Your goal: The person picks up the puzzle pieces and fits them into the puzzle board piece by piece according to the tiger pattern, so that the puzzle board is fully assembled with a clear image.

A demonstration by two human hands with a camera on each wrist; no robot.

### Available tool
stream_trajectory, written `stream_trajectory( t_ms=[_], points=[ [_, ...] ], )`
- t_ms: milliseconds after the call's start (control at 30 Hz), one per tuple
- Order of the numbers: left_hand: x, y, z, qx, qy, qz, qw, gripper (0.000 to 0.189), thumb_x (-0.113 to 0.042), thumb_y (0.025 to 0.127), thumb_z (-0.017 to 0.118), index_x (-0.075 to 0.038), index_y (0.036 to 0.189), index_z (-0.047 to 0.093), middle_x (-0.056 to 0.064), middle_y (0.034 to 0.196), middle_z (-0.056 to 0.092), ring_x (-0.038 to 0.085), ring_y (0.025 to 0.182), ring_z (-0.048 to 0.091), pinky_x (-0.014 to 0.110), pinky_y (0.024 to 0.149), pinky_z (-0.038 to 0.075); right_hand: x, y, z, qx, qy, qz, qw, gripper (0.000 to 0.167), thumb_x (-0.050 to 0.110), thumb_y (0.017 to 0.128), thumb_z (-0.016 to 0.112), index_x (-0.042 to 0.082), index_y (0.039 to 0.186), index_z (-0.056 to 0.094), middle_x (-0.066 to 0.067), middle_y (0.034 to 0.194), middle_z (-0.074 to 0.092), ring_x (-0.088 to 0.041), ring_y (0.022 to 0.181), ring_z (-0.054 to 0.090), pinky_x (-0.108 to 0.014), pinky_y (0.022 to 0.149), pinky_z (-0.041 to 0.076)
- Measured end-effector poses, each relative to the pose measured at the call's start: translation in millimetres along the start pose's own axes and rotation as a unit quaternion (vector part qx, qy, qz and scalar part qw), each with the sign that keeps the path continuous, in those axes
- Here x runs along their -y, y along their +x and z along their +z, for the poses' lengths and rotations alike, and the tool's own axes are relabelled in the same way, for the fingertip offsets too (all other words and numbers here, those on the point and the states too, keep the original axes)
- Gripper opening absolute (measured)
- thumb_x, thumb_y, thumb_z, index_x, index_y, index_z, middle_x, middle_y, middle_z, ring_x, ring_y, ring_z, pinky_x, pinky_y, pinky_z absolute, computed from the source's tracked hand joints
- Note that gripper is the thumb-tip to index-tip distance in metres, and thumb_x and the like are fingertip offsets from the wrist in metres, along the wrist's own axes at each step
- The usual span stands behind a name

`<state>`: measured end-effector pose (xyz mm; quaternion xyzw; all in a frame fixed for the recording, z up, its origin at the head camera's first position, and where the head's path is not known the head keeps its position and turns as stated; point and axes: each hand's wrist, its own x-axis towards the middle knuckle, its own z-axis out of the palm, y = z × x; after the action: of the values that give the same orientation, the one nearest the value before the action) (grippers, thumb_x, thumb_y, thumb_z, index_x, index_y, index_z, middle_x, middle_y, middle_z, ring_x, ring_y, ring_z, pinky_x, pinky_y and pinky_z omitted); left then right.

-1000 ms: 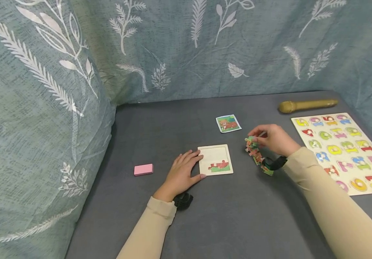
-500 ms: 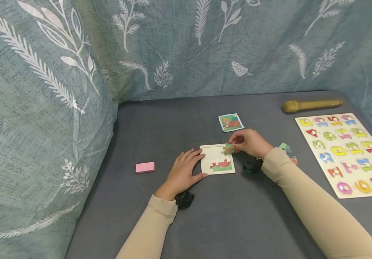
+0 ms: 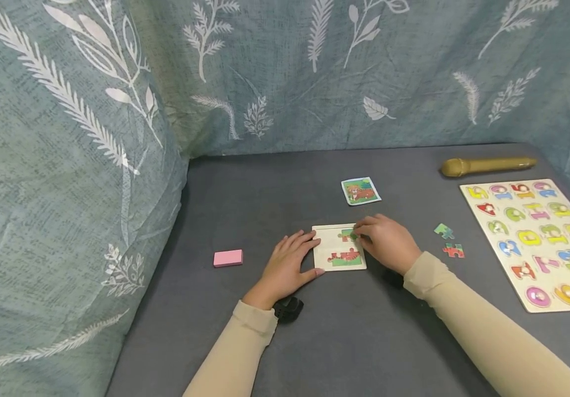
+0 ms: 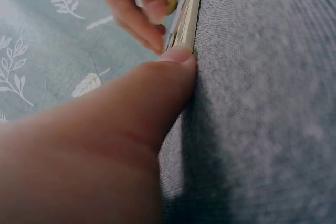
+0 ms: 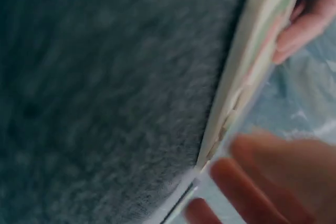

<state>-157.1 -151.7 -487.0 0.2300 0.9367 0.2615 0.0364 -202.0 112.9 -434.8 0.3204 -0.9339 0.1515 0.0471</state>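
A square wooden puzzle tray (image 3: 326, 245) lies on the dark table between my hands. Joined red and green pieces (image 3: 345, 257) fill part of its lower right. Another puzzle piece (image 3: 347, 235), green and red, lies in the upper right corner. My left hand (image 3: 285, 270) rests flat at the tray's left edge, its thumb touching the lower left corner. My right hand (image 3: 386, 241) is over the upper right edge, its fingertips on or beside that corner piece and partly covering it. In the right wrist view its blurred fingers (image 5: 239, 184) look loosely extended and spread.
Two loose puzzle pieces (image 3: 453, 251) lie right of my right hand. A bear picture card (image 3: 360, 191) sits behind the tray, a pink block (image 3: 228, 258) to the left. At the right are a number puzzle board (image 3: 518, 286) and a brown microphone-shaped object (image 3: 488, 166).
My right hand has brought a puzzle piece leftward from the loose ones into the tray's upper right corner, where its fingers have loosened. My left hand has stayed at the tray.
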Motion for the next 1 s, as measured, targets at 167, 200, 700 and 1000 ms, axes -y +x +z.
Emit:
stream_trajectory(
  t_ms=[167, 200, 700, 1000],
  points=[
    [1.1, 1.5, -2.0, 0.003, 0.005, -0.002, 1.0, 0.069, -0.042, 0.099, 0.073, -0.015, 0.158, 0.048, 0.004, 0.167, 0.037, 0.027, 0.158, 0.023, 0.052, 0.128, 0.013, 0.5, 5.3, 3.6, 0.022, 0.009, -0.033, 0.9992, 0.021, 0.004, 0.091, 0.081, 0.002, 0.112, 0.081, -0.015, 0.121, 0.073, -0.035, 0.108, 0.066, -0.05, 0.091, 0.057],
    [0.8, 2.1, -2.3, 0.004, 0.006, -0.004, 1.0, 0.069, -0.043, 0.099, 0.073, -0.016, 0.158, 0.048, 0.003, 0.167, 0.037, 0.027, 0.158, 0.023, 0.052, 0.128, 0.013, 1.2, 7.5, 3.7, 0.026, -0.002, -0.042, 0.9988, 0.022, 0.005, 0.091, 0.081, 0.002, 0.113, 0.081, -0.014, 0.121, 0.072, -0.035, 0.107, 0.065, -0.05, 0.09, 0.057],
    [-1.0, 3.6, -2.5, 0.013, 0.007, -0.007, 0.9999, 0.072, -0.044, 0.099, 0.072, -0.015, 0.16, 0.045, 0.002, 0.168, 0.035, 0.025, 0.158, 0.022, 0.05, 0.128, 0.013, 13.6, 16.6, 7.3, 0.064, -0.046, -0.037, 0.9962, 0.031, 0.016, 0.097, 0.078, 0.009, 0.127, 0.077, -0.018, 0.139, 0.063, -0.039, 0.116, 0.061, -0.057, 0.095, 0.054],
    [-0.7, 2.8, -2.5, 0.01, 0.001, -0.008, 0.9999, 0.075, -0.043, 0.099, 0.074, -0.013, 0.16, 0.043, 0.004, 0.167, 0.037, 0.026, 0.158, 0.024, 0.052, 0.128, 0.014, 19.8, 15.6, 5.2, 0.049, -0.073, 0.032, 0.9956, 0.023, 0.014, 0.096, 0.077, 0.009, 0.118, 0.081, -0.015, 0.131, 0.068, -0.037, 0.113, 0.063, -0.055, 0.089, 0.054]
  ],
)
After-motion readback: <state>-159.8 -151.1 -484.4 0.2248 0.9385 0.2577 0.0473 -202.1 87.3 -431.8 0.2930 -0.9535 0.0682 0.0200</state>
